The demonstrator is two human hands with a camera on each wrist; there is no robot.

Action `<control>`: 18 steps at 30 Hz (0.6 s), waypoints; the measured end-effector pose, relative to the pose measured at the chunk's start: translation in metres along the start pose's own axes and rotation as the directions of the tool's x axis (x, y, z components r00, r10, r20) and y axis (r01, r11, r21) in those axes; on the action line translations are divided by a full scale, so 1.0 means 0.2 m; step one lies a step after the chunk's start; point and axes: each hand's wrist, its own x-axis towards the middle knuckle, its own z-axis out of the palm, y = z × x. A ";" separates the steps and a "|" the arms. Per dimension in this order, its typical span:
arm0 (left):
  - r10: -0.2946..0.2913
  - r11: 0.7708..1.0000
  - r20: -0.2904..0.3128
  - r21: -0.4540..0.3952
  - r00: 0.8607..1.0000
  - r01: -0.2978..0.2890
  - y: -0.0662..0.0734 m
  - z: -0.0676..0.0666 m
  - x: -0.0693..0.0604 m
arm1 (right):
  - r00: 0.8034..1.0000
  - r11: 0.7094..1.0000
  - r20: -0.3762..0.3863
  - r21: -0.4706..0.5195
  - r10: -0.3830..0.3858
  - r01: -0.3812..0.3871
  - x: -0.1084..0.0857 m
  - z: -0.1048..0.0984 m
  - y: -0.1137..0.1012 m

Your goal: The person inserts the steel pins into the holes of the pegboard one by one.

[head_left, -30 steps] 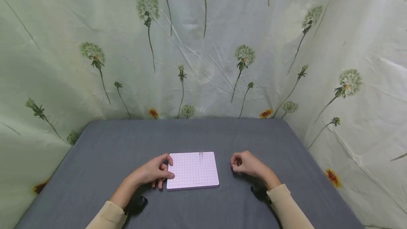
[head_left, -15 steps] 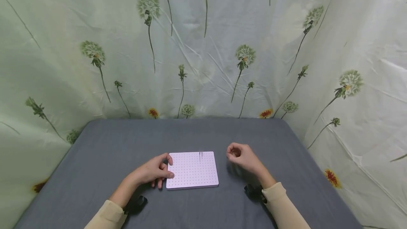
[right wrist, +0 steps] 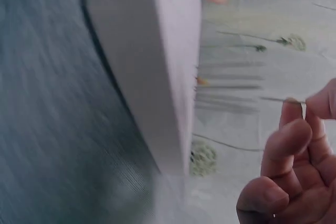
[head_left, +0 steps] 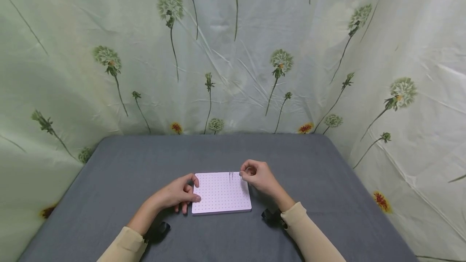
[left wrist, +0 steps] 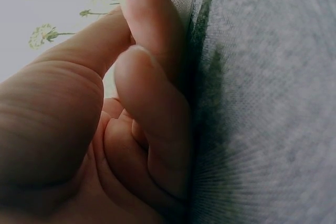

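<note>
A pale pinkish-white board with a grid of small holes (head_left: 218, 199) lies on the grey cloth. Near its back edge several thin pins (head_left: 231, 176) stand upright; in the right wrist view these pins (right wrist: 231, 86) look blurred. My left hand (head_left: 176, 194) holds the board's left edge, thumb and index finger on its top face. Over the back right corner, my right hand (head_left: 259, 177) pinches a thin metal pin (right wrist: 281, 99) between thumb and index finger. The pin points at the board's face, with a gap between them in the right wrist view.
The grey cloth-covered table (head_left: 145, 157) extends around the board on all sides. Behind and beside it hangs a pale curtain (head_left: 233, 72) printed with dandelions. A black wrist device (head_left: 271, 216) sits under the right wrist, another (head_left: 160, 231) under the left.
My right hand has moved left from beside the board to above its back right corner, going up slightly on the way. The left hand and the board stay in place.
</note>
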 end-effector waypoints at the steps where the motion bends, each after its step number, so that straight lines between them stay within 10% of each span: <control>1: -0.003 1.000 0.001 -0.002 1.000 0.003 0.00 0.00 0.00 | 1.000 1.000 -0.007 0.007 0.012 -0.012 0.00 0.02 0.00; 18: 0.024 1.000 0.006 -0.005 1.000 -0.024 -0.01 0.00 0.00 | 0.989 0.975 0.017 0.168 0.148 -0.148 0.00 0.10 0.07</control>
